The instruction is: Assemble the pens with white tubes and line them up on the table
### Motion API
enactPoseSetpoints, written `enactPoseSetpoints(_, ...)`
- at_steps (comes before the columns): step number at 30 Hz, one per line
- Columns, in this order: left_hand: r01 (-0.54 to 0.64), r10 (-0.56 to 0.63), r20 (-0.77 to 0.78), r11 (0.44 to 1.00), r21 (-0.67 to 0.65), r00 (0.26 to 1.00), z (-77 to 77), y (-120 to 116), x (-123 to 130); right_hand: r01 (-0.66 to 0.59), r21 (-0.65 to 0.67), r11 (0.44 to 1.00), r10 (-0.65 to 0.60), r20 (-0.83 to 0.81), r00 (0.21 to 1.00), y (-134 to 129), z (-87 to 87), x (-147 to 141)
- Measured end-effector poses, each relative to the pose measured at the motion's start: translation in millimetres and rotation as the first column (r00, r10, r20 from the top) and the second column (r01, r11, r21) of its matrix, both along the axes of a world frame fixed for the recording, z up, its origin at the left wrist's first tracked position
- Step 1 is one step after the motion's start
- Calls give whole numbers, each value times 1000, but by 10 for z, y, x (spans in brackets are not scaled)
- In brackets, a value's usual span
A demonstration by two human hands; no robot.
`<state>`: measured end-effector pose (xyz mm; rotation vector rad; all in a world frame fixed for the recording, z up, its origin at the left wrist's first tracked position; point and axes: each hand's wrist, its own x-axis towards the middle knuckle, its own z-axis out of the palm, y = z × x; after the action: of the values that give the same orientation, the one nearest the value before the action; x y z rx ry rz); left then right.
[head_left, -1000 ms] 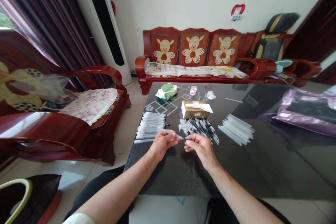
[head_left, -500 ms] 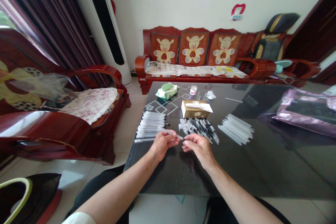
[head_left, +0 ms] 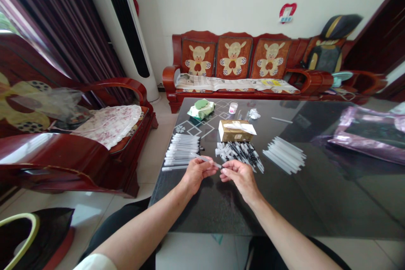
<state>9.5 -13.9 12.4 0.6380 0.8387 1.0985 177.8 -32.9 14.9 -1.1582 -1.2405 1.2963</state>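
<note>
My left hand (head_left: 198, 173) is closed on a whitish pen barrel (head_left: 202, 158), which slants down to the right between the hands. At its right end, my right hand (head_left: 236, 175) pinches a small dark tip. Left of the hands lies a row of pens (head_left: 180, 152) with clear barrels and dark ends. A heap of black and white pen parts (head_left: 242, 154) sits just beyond my right hand. Farther right is a stack of whitish tubes (head_left: 284, 155).
On the dark table (head_left: 284, 211) are a tissue box (head_left: 236, 131), a green wipes pack (head_left: 201, 110), a small white jar (head_left: 233, 108), crumpled tissue (head_left: 254, 114), a lone tube (head_left: 282, 120) and a purple plastic bag (head_left: 363, 145). A wooden sofa (head_left: 234, 61) stands behind.
</note>
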Motion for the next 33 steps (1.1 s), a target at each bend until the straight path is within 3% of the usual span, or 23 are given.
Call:
enactPoseSetpoints(16, 3, -2, -5, 997, 73, 1000, -20, -13, 18, 29, -79, 996, -33, -53, 998, -12, 2, -20)
enactPoseSetpoints(33, 2, -4, 19, 995, 95, 1000, -2, -30, 29, -17, -75, 997, 21, 58, 998, 5, -41, -15)
